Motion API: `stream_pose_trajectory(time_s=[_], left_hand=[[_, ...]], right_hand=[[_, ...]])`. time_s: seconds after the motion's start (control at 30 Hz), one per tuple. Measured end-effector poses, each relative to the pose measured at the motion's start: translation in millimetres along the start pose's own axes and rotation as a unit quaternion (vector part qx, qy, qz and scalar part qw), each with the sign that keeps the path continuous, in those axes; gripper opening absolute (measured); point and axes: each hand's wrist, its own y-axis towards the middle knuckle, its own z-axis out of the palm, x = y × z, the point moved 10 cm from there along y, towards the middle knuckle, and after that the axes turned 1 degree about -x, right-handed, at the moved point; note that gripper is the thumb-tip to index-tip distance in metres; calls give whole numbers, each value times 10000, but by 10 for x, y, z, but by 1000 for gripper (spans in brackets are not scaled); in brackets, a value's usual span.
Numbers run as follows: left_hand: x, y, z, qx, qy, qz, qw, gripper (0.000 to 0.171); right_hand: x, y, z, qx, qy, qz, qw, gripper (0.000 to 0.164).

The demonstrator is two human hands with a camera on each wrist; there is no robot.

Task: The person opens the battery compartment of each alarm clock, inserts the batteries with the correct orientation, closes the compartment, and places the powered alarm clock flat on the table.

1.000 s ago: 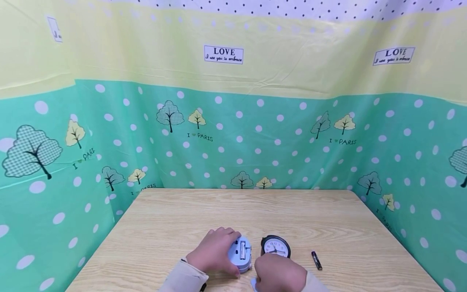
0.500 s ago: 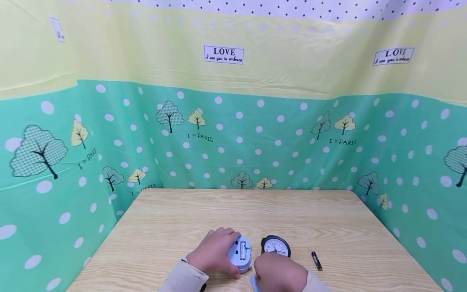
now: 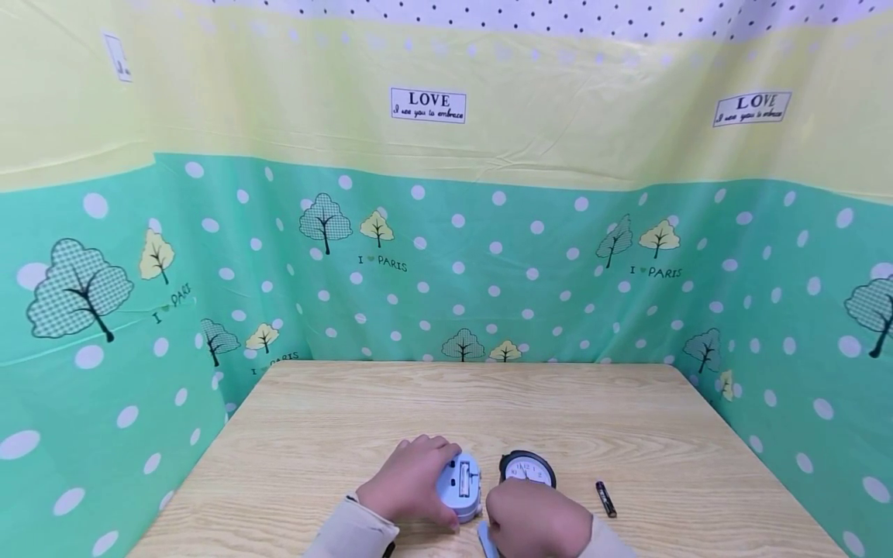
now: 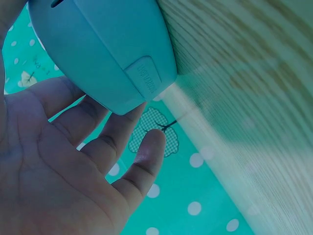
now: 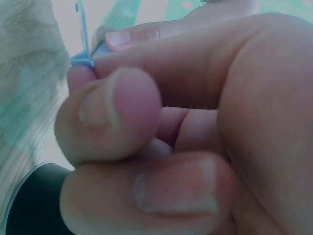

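My left hand [image 3: 413,479] grips a light-blue alarm clock [image 3: 451,501], its back turned up. A battery [image 3: 464,479] lies in the open slot on that back. In the left wrist view the clock's smooth side [image 4: 112,49] shows, with the little finger apart from it. Just right of it, my right hand [image 3: 537,518] pinches a small light-blue battery cover [image 3: 487,539]. The right wrist view catches the cover [image 5: 82,62] edge-on at the fingertips, the other fingers curled in. Behind the right hand lies a black alarm clock [image 3: 525,468], face up, its lower dial hidden.
A loose dark battery [image 3: 605,498] lies on the wooden table [image 3: 460,395], right of the black clock. Green and yellow printed curtains [image 3: 391,302] enclose the table at the back and sides.
My right hand has shifted very slightly, and it covers more of the black clock's dial. The cover in it has tilted a little. The left hand and light-blue clock have stayed put.
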Motion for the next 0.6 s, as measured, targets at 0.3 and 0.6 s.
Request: stream_pose_trajectory(time_s=[0.3,0.6], left_hand=[[31,8,40,102,-37,-62,9999,106],[29,16,24,120,-79,-46,9999,107]], right_hand=[[43,-26,-89,-413,-191,-311,9985,31],[31,-37,-153,-471,-159,-277,9984,33]])
